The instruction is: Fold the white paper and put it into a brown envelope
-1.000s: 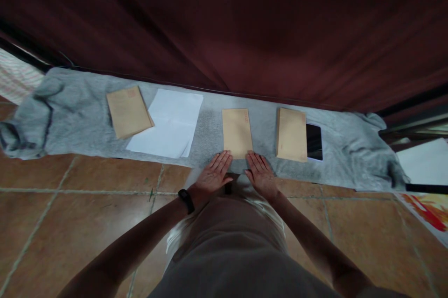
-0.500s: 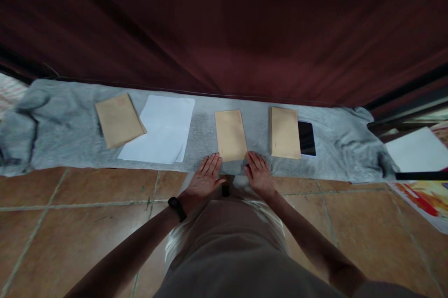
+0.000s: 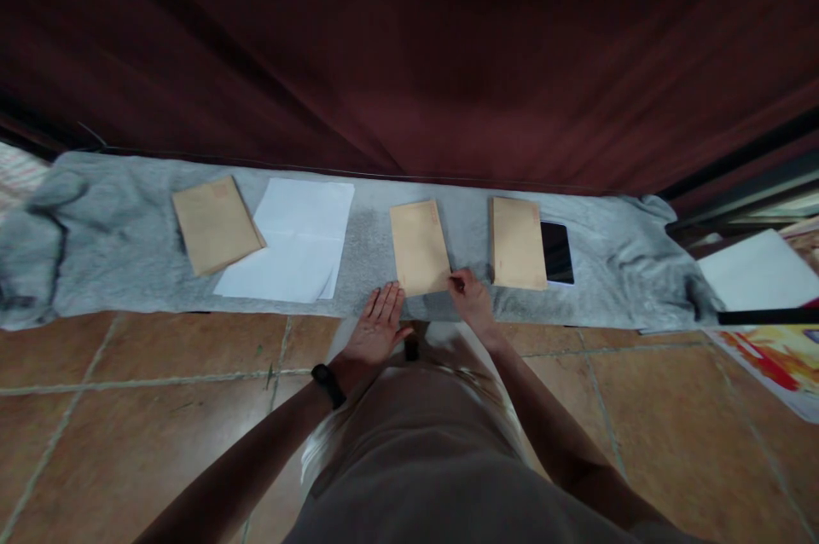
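Note:
A brown paper envelope [image 3: 421, 247] lies on the grey cloth in front of me, slightly tilted. My left hand [image 3: 380, 318] rests flat at its lower left corner, fingers stretched out. At the lower right corner, my right hand [image 3: 470, 298] has its fingers curled in and pinches the envelope's edge. To the right lies a stack of brown envelopes [image 3: 518, 243], partly over a dark-screened tablet or phone [image 3: 559, 252]. On the left are white paper sheets [image 3: 298, 241], and more brown envelopes [image 3: 214, 224] overlap their edge.
The grey cloth [image 3: 121, 237] covers a long narrow surface. Behind it hangs a dark red curtain [image 3: 409, 58]. A white sheet [image 3: 761, 271] and a colourful printed sheet [image 3: 774, 365] are at the far right. Tiled floor [image 3: 159, 416] lies below.
My right hand has gone from lying flat to curling its fingers at the envelope's lower right corner. The left hand stays where it was.

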Available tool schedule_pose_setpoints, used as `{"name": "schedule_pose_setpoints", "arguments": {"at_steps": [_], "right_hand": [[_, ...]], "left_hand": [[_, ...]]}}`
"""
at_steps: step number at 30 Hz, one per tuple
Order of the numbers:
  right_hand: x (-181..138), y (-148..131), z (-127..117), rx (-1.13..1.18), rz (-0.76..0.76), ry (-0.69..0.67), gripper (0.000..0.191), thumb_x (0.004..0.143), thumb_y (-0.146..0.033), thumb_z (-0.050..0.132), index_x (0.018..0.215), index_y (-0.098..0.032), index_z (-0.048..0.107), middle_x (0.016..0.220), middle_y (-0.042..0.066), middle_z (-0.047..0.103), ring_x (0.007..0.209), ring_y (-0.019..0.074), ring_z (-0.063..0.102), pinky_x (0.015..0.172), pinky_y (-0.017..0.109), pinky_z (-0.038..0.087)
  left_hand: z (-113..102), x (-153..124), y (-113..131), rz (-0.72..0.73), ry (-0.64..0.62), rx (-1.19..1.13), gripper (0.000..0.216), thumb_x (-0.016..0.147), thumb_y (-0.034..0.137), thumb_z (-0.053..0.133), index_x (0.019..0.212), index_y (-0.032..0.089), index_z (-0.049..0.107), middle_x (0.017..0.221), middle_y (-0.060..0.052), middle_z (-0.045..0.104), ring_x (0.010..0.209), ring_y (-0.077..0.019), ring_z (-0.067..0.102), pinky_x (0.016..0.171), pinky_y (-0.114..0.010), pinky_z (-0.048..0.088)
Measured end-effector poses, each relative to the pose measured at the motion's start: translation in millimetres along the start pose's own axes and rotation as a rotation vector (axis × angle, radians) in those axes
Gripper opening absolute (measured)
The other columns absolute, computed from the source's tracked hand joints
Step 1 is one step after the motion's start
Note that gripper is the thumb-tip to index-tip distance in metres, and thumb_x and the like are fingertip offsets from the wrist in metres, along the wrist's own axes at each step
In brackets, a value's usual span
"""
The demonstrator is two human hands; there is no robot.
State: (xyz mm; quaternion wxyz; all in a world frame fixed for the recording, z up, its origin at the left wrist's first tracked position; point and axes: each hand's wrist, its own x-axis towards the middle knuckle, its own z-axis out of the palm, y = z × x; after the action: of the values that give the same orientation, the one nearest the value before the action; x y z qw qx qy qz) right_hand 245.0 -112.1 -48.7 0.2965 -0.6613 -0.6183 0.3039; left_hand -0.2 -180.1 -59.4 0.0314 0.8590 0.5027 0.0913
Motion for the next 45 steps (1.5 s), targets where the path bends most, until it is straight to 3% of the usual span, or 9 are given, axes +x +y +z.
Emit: {"name": "schedule_pose_setpoints", "arguments": {"at_steps": [5,10,16,19,23,29,37,41,45], "right_hand": [[3,-8,6,0.389,0.231,-0.104,0.017,0.085,-0.043,0.062,0.091,-0.027,0.064,0.068,-0.002,0.069,0.056,0.0207,0.067,0.054,0.036,0.060],[2,-19,7,0.715,0.290,-0.110,0.029,0.074,-0.053,0.073,0.078,-0.027,0.060,0.069,-0.002,0.068,0.063,0.0207,0.071,0.062,0.037,0.065],[-1,-24,5,0.767,0.278,-0.086,0.037,0.074,-0.061,0.073,0.080,-0.027,0.057,0.070,0.001,0.069,0.070,0.0240,0.074,0.070,0.043,0.067],[0,-25,9,0.739,0.264,-0.109,0.040,0.075,-0.064,0.070,0.082,-0.027,0.057,0.073,0.003,0.070,0.073,0.0249,0.074,0.072,0.045,0.067],[1,-25,15,0.746,0.282,-0.115,0.036,0.075,-0.061,0.070,0.083,-0.028,0.059,0.072,0.001,0.069,0.070,0.0234,0.073,0.071,0.043,0.067],[9,-23,15,0.688,0.338,-0.163,0.028,0.073,-0.051,0.071,0.083,-0.027,0.062,0.068,-0.002,0.069,0.058,0.0199,0.068,0.057,0.037,0.063],[14,-26,17,0.452,0.289,-0.102,0.032,0.081,-0.037,0.062,0.110,-0.027,0.059,0.065,-0.004,0.065,0.047,0.0181,0.060,0.044,0.031,0.053],[12,-27,15,0.307,0.272,-0.119,0.038,0.087,-0.032,0.058,0.123,-0.023,0.052,0.071,-0.003,0.068,0.048,0.0179,0.062,0.045,0.029,0.051],[13,-30,13,0.075,0.237,-0.142,0.036,0.091,-0.027,0.055,0.126,-0.021,0.049,0.080,0.002,0.074,0.058,0.0191,0.068,0.054,0.027,0.052]], "left_hand": [[-9,1,4,-0.027,0.023,-0.066,0.071,0.101,0.049,0.047,0.158,0.006,0.037,0.161,-0.023,0.040,0.155,-0.0323,0.031,0.128,-0.051,0.025],[-21,9,10,-0.290,0.159,-0.489,0.059,0.104,0.045,0.044,0.155,0.014,0.041,0.156,-0.018,0.050,0.147,-0.0279,0.046,0.121,-0.049,0.040],[-21,42,4,-0.826,0.300,-1.331,0.057,0.090,0.049,0.067,0.137,0.018,0.059,0.125,-0.012,0.072,0.108,-0.0239,0.072,0.099,-0.044,0.058],[-25,61,-4,-0.911,0.264,-1.631,0.053,0.077,0.047,0.082,0.117,0.016,0.068,0.103,-0.009,0.077,0.090,-0.0218,0.076,0.090,-0.043,0.062],[-28,77,-8,-0.924,0.227,-1.759,0.053,0.055,0.043,0.094,0.093,0.014,0.073,0.091,-0.007,0.078,0.079,-0.0204,0.075,0.078,-0.037,0.064],[-24,85,-11,-0.940,0.234,-1.612,0.048,0.060,0.035,0.090,0.100,0.016,0.074,0.085,-0.004,0.077,0.073,-0.0190,0.074,0.068,-0.032,0.063],[-23,88,-11,-0.976,0.174,-1.214,0.046,0.078,0.018,0.072,0.122,0.019,0.060,0.069,0.005,0.067,0.048,-0.0133,0.061,0.053,-0.025,0.050],[-33,85,-6,-0.887,0.060,-0.729,0.044,0.087,0.021,0.065,0.130,0.021,0.056,0.081,0.000,0.073,0.072,-0.0195,0.072,0.069,-0.029,0.052],[-41,81,1,-0.811,-0.067,-0.414,0.034,0.096,0.029,0.059,0.129,0.023,0.058,0.098,-0.005,0.077,0.090,-0.0236,0.074,0.076,-0.031,0.051]]}}
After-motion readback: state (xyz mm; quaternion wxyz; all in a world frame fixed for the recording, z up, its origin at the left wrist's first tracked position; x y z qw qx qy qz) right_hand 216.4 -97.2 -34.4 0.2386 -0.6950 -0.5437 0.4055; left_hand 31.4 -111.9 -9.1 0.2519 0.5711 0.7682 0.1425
